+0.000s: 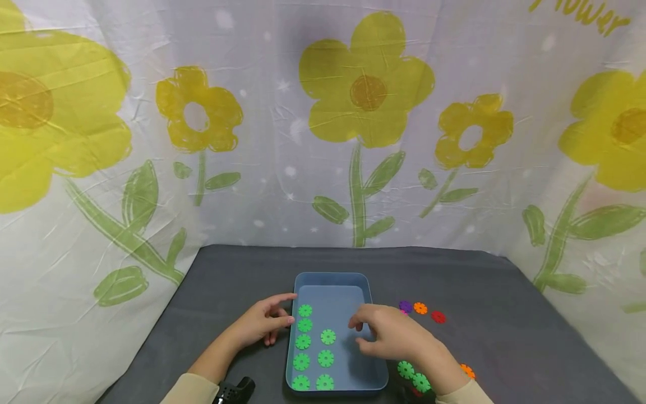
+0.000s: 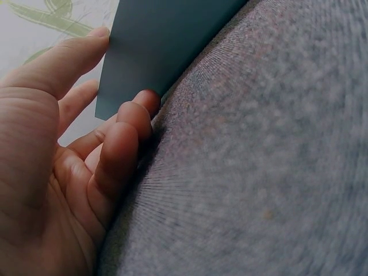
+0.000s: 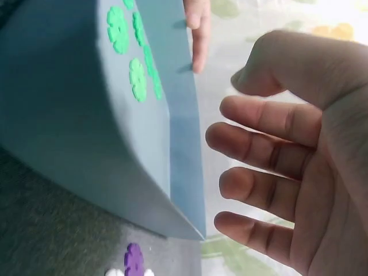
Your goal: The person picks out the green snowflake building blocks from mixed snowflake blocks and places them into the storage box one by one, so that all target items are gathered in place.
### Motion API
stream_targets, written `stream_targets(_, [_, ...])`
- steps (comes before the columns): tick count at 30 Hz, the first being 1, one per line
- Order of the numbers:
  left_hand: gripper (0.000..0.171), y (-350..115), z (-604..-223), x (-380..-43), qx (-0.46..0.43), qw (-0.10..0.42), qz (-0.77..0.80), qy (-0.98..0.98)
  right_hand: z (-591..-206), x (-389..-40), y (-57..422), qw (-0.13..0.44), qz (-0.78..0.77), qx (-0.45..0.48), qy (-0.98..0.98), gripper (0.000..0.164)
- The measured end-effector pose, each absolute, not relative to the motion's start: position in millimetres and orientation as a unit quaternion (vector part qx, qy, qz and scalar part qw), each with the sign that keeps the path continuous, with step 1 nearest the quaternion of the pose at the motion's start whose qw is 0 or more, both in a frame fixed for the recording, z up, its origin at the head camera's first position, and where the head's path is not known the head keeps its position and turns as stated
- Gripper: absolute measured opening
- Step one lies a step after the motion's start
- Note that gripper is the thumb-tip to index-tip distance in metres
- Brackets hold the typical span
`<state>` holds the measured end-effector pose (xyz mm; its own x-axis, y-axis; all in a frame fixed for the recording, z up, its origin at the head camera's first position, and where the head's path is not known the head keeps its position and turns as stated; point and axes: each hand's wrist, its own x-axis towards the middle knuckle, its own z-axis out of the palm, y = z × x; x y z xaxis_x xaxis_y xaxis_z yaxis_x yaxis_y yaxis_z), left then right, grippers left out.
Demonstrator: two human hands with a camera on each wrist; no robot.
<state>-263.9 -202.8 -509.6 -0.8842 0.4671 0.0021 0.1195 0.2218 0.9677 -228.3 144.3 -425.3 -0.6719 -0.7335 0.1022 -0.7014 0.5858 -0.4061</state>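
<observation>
A blue-grey tray [image 1: 335,297] lies on the dark cloth. Green notched plastic discs [image 1: 328,336] stand inside it in two columns, several along the left wall and three beside them. At the tray's left side is my left hand [image 1: 259,324]. Its index finger and thumb reach the rim, and its other fingers [image 2: 135,121] bend loosely low beside the outer wall. My right hand [image 1: 393,334] hovers over the tray's right half. The right wrist view shows its fingers [image 3: 247,141] loosely bent, with nothing between them and the thumb.
Beyond the tray's right side lie a purple disc [image 1: 405,306], an orange disc [image 1: 420,308] and a red disc [image 1: 438,317]. More green discs [image 1: 405,369] sit near my right forearm, partly covered by it. A flower-printed curtain [image 1: 282,185] hangs behind the table.
</observation>
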Motion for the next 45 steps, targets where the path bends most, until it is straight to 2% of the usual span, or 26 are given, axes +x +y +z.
stream_targets(13, [0.066, -202, -511, -265, 0.187, 0.145, 0.588, 0.773, -425, -198, 186, 0.039, -0.222, -0.379, 0.897, 0.021])
stream_targets(21, [0.066, -203, -509, -266, 0.189, 0.146, 0.589, 0.772, -432, -190, 214, 0.061, -0.232, -0.350, 0.905, 0.023])
stream_targets(26, [0.067, -203, -509, -266, 0.190, 0.146, 0.586, 0.774, -439, -187, 229, 0.077, -0.220, -0.315, 0.920, 0.029])
stream_targets(31, [0.068, -203, -508, -265, 0.185, 0.150, 0.586, 0.774, -451, -193, 235, 0.111, -0.190, -0.233, 0.947, 0.035])
stream_targets(35, [0.068, -203, -508, -264, 0.187, 0.153, 0.588, 0.772, -460, -199, 234, 0.121, -0.181, -0.188, 0.958, 0.032])
stream_targets(45, [0.067, -203, -508, -264, 0.190, 0.154, 0.591, 0.769, -466, -196, 232, 0.086, -0.188, -0.207, 0.956, 0.021])
